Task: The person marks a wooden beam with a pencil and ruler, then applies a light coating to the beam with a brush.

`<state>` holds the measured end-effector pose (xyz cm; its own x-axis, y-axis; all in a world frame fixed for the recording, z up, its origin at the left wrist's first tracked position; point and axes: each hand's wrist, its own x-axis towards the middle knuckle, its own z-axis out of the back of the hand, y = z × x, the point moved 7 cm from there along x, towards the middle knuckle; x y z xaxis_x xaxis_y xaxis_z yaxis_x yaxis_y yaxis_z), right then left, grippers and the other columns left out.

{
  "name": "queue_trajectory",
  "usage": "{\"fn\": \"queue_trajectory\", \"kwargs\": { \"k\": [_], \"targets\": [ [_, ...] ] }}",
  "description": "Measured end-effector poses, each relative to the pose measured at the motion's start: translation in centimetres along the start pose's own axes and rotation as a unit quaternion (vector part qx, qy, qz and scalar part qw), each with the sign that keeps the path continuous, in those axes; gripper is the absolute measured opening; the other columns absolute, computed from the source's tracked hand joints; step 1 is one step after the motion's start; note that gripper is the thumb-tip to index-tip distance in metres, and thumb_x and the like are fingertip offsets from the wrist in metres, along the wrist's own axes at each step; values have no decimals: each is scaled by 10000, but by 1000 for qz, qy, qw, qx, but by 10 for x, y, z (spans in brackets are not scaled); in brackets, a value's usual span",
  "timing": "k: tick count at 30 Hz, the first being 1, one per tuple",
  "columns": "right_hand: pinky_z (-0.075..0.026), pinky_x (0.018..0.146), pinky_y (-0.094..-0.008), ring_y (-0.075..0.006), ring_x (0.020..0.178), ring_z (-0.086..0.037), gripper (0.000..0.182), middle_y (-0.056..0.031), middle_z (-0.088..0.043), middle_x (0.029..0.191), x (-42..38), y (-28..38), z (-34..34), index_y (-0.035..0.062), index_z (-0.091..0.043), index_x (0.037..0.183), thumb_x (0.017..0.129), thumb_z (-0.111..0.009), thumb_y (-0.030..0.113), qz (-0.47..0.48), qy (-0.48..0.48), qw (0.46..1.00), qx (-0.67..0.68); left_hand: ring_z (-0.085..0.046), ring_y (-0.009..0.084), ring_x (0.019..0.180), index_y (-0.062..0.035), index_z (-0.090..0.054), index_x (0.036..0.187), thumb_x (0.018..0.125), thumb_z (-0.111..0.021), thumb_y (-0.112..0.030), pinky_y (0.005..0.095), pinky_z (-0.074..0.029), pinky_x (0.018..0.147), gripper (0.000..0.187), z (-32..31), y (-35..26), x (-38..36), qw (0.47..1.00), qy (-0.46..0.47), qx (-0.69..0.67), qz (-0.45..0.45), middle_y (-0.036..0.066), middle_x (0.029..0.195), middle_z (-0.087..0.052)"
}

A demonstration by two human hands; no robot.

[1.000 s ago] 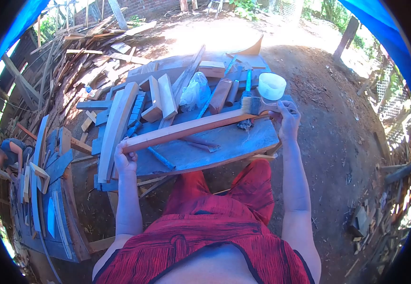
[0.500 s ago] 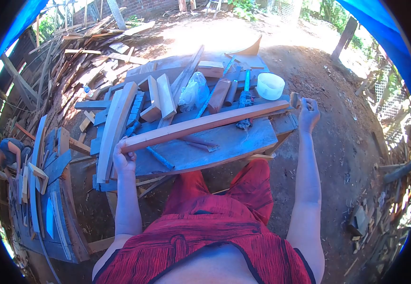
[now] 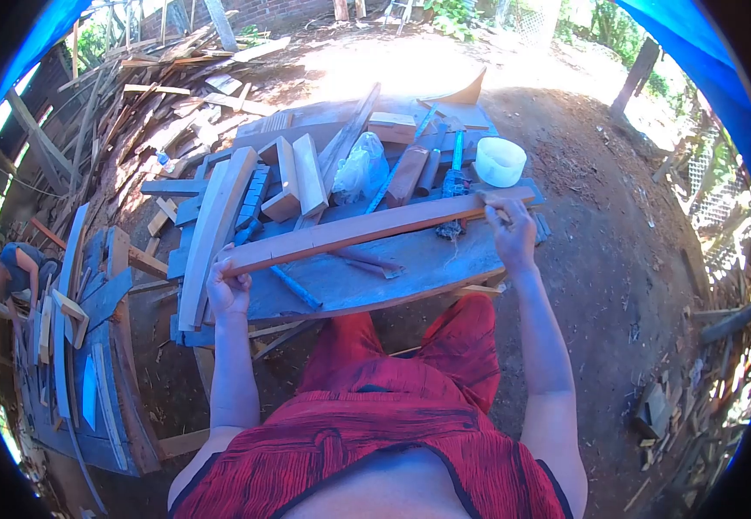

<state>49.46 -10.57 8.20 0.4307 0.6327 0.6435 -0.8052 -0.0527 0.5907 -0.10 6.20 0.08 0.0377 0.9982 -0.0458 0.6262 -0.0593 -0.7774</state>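
A long, reddish-brown wooden bar slants across the workbench, its right end farther from me. My left hand is closed around the bar's near left end. Close to the other end, my right hand pinches a small, flat brown piece against the bar's top. That piece resembles folded sandpaper, though its kind is not clear. Behind the bar are a white plastic tub, a clear plastic bag and a brown wood block.
Several wood pieces lie along the bench's left side. A blue-looking rod rests near its front edge. At far left, another person bends beside a second bench. Scrap wood is heaped behind.
My right hand has moved left from beyond the bar's right end, carrying the small brown piece onto the bar. My left hand keeps its hold.
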Motion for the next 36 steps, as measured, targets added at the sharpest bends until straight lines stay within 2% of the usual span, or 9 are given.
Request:
{"fn": "queue_trajectory", "kwargs": {
  "k": [3,5,8,18,21,22,25,28,36],
  "targets": [
    [-504,730,-316,-214,840,-653,110,-104,-660,915,-5,35,-5,28,-648,928,852,-648,108,-6,42,995,89,-526,146,507,3,-522,1180,787,-589,-150,263,-405,431,427,-2,-3,0,1000,17,-2,1,90,816,-596],
    [-519,690,-273,-186,776,-657,138,-105,-661,890,-12,27,-21,-6,-644,960,873,-642,101,-143,74,924,346,-528,143,508,-7,-529,1170,794,-595,-157,263,-410,435,410,-6,-5,-4,1000,26,9,6,87,821,-598],
    [-530,621,-276,-170,659,-647,158,-103,-672,817,-13,34,-17,-16,-629,876,903,-606,138,-238,37,834,497,-544,142,509,-27,-550,1146,788,-615,-178,255,-418,434,393,-12,-13,-10,998,48,30,17,81,823,-600],
    [-504,412,-285,-183,581,-637,225,-85,-620,727,-81,-26,-82,45,-597,790,909,-606,236,-371,26,763,528,-626,152,642,-62,-603,1109,708,-749,-236,232,-468,515,461,-48,-35,-33,876,206,405,159,91,903,-625],
    [-501,446,-296,-200,568,-624,270,-94,-622,721,-98,-27,-107,27,-596,823,902,-616,285,-425,53,761,487,-599,214,1012,-57,-590,1175,587,-847,-295,327,-453,882,684,-55,-24,-32,774,273,562,101,96,1057,-628],
    [-501,446,-296,-200,568,-624,270,-94,-622,721,-98,-29,-109,27,-596,823,902,-616,285,-424,53,761,488,-599,214,1012,-57,-590,1175,587,-847,-295,327,-453,882,684,-57,-22,-32,774,273,563,100,96,1057,-628],
    [-508,450,-292,-195,590,-628,261,-80,-618,732,-99,-31,-119,28,-594,836,902,-618,280,-440,72,742,500,-591,318,1069,-144,-599,1169,555,-814,-490,407,-445,916,737,-62,-19,-33,571,272,775,6,127,1107,-641],
    [-514,455,-284,-181,597,-626,245,-76,-622,738,-105,-35,-115,31,-594,861,899,-623,272,-457,70,739,491,-598,343,1027,-118,-602,1116,568,-804,-480,415,-455,884,687,-67,-11,-45,521,281,806,13,146,1050,-649],
    [-543,464,-277,-151,603,-625,192,-66,-630,826,-99,-32,-121,48,-590,893,881,-645,232,-464,107,733,486,-620,345,837,-56,-600,896,575,-787,-353,423,-469,731,475,-79,-4,-45,540,307,780,-73,150,827,-626]
  ]
}}
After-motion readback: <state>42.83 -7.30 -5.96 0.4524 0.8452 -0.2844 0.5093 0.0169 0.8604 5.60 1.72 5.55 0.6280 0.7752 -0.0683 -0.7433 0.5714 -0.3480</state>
